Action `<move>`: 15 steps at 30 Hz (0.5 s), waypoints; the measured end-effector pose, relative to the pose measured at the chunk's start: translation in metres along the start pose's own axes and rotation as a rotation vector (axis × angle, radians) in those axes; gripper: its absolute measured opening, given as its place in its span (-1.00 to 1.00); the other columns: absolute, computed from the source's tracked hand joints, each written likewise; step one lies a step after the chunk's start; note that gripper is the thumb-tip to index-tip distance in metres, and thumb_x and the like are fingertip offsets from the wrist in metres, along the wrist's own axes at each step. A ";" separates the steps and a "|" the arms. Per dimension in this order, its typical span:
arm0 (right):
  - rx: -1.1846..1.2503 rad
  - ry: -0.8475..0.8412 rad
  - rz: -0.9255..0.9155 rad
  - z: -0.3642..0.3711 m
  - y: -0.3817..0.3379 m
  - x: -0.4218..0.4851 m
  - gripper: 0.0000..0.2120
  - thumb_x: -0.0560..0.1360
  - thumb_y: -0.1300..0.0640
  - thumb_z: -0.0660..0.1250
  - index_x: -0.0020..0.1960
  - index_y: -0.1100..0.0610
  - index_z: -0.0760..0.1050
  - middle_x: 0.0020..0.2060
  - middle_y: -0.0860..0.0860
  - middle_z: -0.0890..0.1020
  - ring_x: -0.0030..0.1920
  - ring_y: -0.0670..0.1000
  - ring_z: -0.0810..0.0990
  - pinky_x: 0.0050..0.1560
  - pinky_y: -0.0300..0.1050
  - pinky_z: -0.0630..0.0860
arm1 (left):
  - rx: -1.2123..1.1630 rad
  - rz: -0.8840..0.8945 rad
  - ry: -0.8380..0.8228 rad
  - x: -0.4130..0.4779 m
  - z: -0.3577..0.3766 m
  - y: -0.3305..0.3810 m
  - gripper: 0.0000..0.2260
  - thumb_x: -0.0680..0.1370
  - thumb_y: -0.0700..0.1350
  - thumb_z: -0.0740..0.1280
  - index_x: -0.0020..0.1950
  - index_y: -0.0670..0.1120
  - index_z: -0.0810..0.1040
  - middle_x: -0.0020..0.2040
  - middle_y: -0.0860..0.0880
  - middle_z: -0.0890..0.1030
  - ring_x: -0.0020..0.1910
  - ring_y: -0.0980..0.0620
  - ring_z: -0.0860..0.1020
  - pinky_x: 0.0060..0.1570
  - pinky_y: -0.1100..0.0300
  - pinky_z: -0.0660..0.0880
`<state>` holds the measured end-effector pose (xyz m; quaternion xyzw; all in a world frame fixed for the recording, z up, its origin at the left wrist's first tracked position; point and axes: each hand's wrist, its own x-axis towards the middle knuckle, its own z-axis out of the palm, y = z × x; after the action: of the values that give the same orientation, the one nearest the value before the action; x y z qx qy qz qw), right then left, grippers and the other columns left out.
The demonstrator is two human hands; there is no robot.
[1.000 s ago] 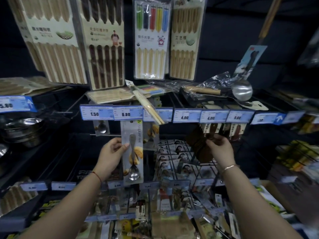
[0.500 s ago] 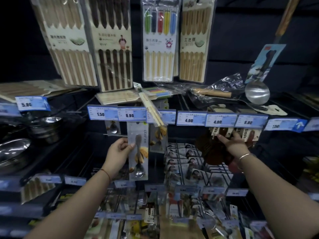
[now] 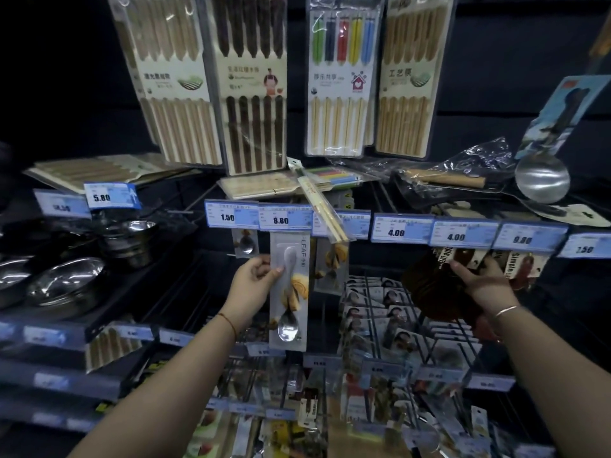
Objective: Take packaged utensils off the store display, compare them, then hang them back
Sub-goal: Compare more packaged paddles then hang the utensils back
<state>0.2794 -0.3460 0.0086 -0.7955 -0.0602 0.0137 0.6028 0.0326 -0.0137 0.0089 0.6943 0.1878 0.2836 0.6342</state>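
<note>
The spoon package (image 3: 290, 292) at frame centre carries "LEAF" printed vertically along its right edge. Blue price tags on the shelf rail read, left to right: 5.80 (image 3: 110, 196) at left, 1.50 (image 3: 228, 215), 8.80 (image 3: 281, 219), 4.00 (image 3: 398, 230), another 4.00 (image 3: 458, 235), 9.80 (image 3: 525, 239) and a blurred 2.50 (image 3: 585, 247). A hanging card (image 3: 515, 261) at right shows "Simple". The chopstick pack (image 3: 405, 77) at upper right reads 工艺筷

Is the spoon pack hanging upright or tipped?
Upright: the spoon pack hangs vertically below the 8.80 tag, left hand gripping its edge. Hook hidden.
</note>
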 end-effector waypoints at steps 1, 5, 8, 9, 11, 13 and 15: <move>0.005 -0.003 0.002 -0.001 0.000 0.000 -0.69 0.45 0.02 0.47 0.13 0.05 0.49 0.07 0.14 0.66 0.02 0.16 0.63 0.09 0.06 0.54 | 0.000 -0.015 0.007 0.002 -0.001 -0.002 -0.90 0.53 -0.14 0.38 0.04 -0.04 0.58 -0.03 -0.09 0.71 0.03 -0.05 0.66 0.07 0.01 0.59; -0.037 -0.002 0.009 -0.002 0.001 -0.002 -0.70 0.46 0.02 0.46 0.08 0.12 0.47 0.02 0.18 0.66 0.01 0.20 0.63 0.07 0.11 0.55 | 0.043 0.008 0.006 0.010 0.004 -0.001 -0.95 0.54 -0.16 0.37 -0.07 -0.01 0.58 -0.12 0.00 0.71 -0.05 0.03 0.67 -0.03 0.12 0.59; -0.087 -0.008 0.015 -0.004 0.000 -0.005 -0.69 0.48 0.04 0.44 0.08 0.16 0.42 0.00 0.20 0.62 -0.12 0.14 0.58 -0.06 0.00 0.47 | 0.140 0.028 0.044 0.024 0.011 0.001 -0.86 0.55 -0.17 0.34 -0.18 0.02 0.52 -0.25 0.03 0.65 -0.22 0.10 0.61 -0.18 0.24 0.54; -0.101 -0.013 0.019 -0.005 0.000 -0.007 -0.68 0.49 0.05 0.43 0.12 0.17 0.41 0.01 0.19 0.60 -0.12 0.13 0.56 -0.05 -0.02 0.44 | 0.144 0.015 0.052 0.030 0.014 0.000 -0.85 0.55 -0.20 0.33 -0.20 -0.01 0.51 -0.29 0.00 0.61 -0.25 0.07 0.57 -0.19 0.21 0.51; -0.116 -0.001 0.029 -0.007 0.002 -0.009 -0.55 0.51 0.06 0.41 0.30 0.22 0.38 0.06 0.20 0.56 -0.01 0.18 0.57 0.01 0.00 0.46 | 0.119 -0.004 0.050 0.043 0.016 -0.002 -0.78 0.54 -0.29 0.31 -0.26 -0.06 0.46 -0.42 0.08 0.52 -0.32 0.06 0.46 -0.19 0.21 0.42; -0.111 0.030 0.037 -0.010 0.006 -0.013 -0.43 0.53 0.04 0.39 0.43 0.25 0.30 0.18 0.23 0.55 0.15 0.25 0.56 0.09 0.05 0.48 | 0.111 -0.030 0.049 0.055 0.018 -0.002 -0.77 0.54 -0.31 0.32 -0.27 -0.06 0.45 -0.46 0.15 0.50 -0.32 0.06 0.44 -0.14 0.16 0.41; -0.057 0.047 0.051 -0.011 0.012 -0.018 -0.44 0.54 0.03 0.37 0.44 0.21 0.30 0.25 0.24 0.55 0.20 0.26 0.55 0.16 0.13 0.48 | 0.154 -0.037 0.062 0.067 0.018 -0.002 -0.85 0.54 -0.24 0.34 -0.21 -0.09 0.47 -0.33 0.05 0.54 -0.23 0.01 0.50 -0.09 0.09 0.43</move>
<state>0.2632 -0.3619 -0.0007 -0.8136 -0.0264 0.0087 0.5807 0.0958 0.0141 0.0163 0.7282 0.2413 0.2782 0.5780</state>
